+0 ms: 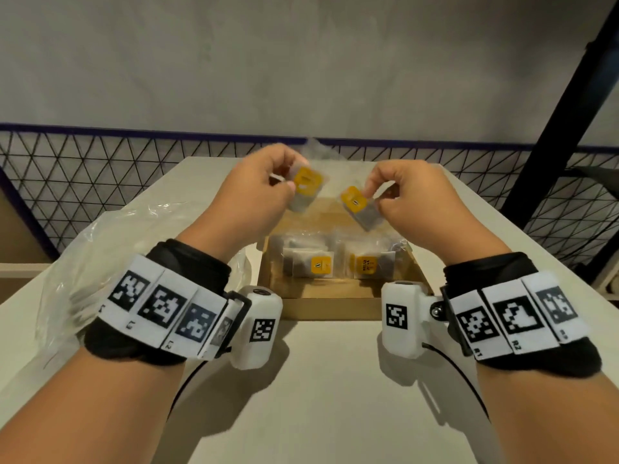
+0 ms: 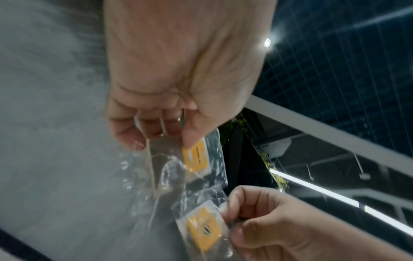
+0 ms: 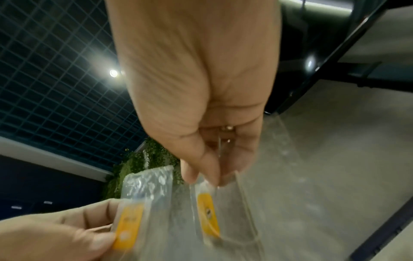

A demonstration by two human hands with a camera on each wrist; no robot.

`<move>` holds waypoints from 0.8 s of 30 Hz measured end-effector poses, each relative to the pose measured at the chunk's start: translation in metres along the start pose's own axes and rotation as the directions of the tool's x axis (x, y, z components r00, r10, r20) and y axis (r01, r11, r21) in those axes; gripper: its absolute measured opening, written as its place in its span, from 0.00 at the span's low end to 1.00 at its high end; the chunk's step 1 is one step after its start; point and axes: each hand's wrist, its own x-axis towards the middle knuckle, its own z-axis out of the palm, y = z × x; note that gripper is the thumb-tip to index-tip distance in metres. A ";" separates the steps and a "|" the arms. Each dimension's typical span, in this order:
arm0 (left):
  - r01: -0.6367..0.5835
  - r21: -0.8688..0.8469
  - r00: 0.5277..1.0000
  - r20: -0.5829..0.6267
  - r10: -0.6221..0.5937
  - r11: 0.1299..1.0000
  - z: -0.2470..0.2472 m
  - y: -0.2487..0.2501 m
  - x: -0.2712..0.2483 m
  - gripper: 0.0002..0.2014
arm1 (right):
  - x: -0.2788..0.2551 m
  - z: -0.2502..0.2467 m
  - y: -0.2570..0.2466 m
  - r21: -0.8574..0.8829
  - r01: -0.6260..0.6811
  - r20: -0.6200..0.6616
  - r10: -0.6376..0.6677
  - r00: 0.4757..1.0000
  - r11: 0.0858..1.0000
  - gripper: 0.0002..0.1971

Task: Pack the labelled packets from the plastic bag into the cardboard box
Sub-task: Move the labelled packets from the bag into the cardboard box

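My left hand is raised above the far end of the cardboard box and pinches a clear packet with a yellow label. My right hand pinches a second yellow-labelled packet beside it. Both packets hang in the air, close together but apart. In the left wrist view the left hand's packet sits under the thumb, and the right hand's packet is lower. The right wrist view shows the right hand's packet and the left hand's packet. Several labelled packets lie flat inside the box.
A crumpled clear plastic bag lies on the pale table left of the box, partly under my left wrist. More clear plastic shows behind my hands. A black mesh fence runs past the table's far edge. A dark post rises at right.
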 end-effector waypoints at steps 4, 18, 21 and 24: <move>-0.025 0.294 0.991 0.135 -0.015 0.955 0.014 -0.007 -0.004 0.12 | 0.002 0.000 0.006 -0.183 -0.039 0.152 0.067 0.986 0.982 0.12; -0.102 0.640 0.890 0.401 -0.218 0.762 0.028 -0.021 -0.007 0.19 | -0.001 0.023 0.010 -0.494 0.011 0.498 0.272 0.823 0.870 0.12; -0.100 0.698 0.844 0.437 -0.311 0.709 0.028 -0.023 -0.007 0.20 | 0.000 0.025 0.012 -0.504 0.016 0.497 0.276 0.823 0.863 0.15; -0.126 0.731 0.810 0.467 -0.355 0.671 0.026 -0.020 -0.008 0.19 | -0.001 0.025 0.013 -0.507 -0.006 0.488 0.292 0.823 0.862 0.15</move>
